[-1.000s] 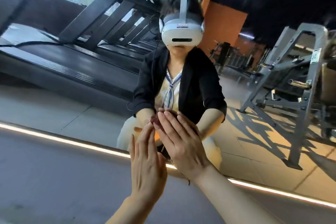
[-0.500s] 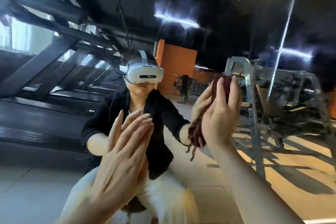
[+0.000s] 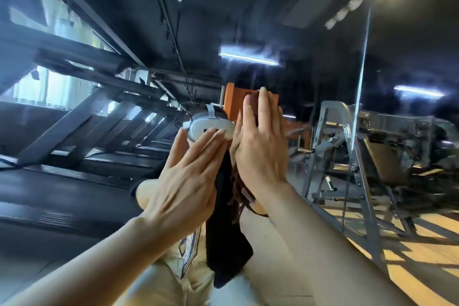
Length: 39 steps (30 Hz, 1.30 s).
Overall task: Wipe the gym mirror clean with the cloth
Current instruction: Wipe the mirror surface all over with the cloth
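Flat R hand (image 3: 260, 151) presses fringed cloth (image 3: 239, 189), prob. woven.

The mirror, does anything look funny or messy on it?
Nothing broken. The mirror shows pale smeary streaks up high. The right hand presses the dark red cloth flat on it; the left hand lies open beside.
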### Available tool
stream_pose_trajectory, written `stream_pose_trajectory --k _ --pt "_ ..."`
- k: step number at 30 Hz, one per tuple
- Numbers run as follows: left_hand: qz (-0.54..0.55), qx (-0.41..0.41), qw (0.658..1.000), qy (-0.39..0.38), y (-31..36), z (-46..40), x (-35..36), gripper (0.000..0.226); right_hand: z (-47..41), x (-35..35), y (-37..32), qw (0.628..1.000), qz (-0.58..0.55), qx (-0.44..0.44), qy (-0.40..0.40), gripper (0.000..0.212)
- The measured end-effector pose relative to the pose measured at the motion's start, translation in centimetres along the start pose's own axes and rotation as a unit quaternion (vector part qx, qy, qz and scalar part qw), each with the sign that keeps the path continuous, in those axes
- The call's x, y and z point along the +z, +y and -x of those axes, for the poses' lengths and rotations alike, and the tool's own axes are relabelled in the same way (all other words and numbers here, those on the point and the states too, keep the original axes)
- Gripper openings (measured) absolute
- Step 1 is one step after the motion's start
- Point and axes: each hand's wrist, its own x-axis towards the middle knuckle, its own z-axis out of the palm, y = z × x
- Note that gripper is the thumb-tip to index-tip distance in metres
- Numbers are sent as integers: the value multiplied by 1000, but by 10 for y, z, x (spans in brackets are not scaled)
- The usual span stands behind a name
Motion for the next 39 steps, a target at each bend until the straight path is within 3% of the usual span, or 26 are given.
stream_pose_trajectory --k 2,8,12,16,20,24,27,30,32,34,36,39 --pt "-10 -8 1000 3 -2 -13 0 66 -17 3 1 1000 -6 2 3 46" --pt "-16 38 999 23 -1 -15 0 67 63 -3 18 996 -24 -87 -7 43" --pt "-12 41 999 17 9 -36 0 63 -30 4 18 996 -43 -56 48 49" --pt "-4 10 1000 9 27 -61 7 61 -87 1 46 998 -18 -26 50 49" --pt "2 26 1000 18 54 -46 22 67 7 -13 86 998 -18 -33 43 49" --pt "19 61 998 -5 77 -22 42 70 107 -33 116 996 -2 -82 -26 60" --pt "0 45 999 -16 85 -19 49 70 65 -28 119 996 -4 -83 -28 53" --pt "-9 32 999 -10 89 -21 48 65 7 -24 110 1000 -21 1 9 45" --pt "-14 35 999 -6 89 -22 47 63 19 -23 106 999 -22 14 20 45" --pt "-19 40 999 -6 88 -22 45 63 71 -26 104 999 -11 -29 -5 49" --pt "-29 42 999 -6 87 -21 43 63 118 -36 107 995 9 -92 -46 68" --pt "-35 48 998 -14 87 -22 40 63 102 -36 116 989 19 -138 -48 69"
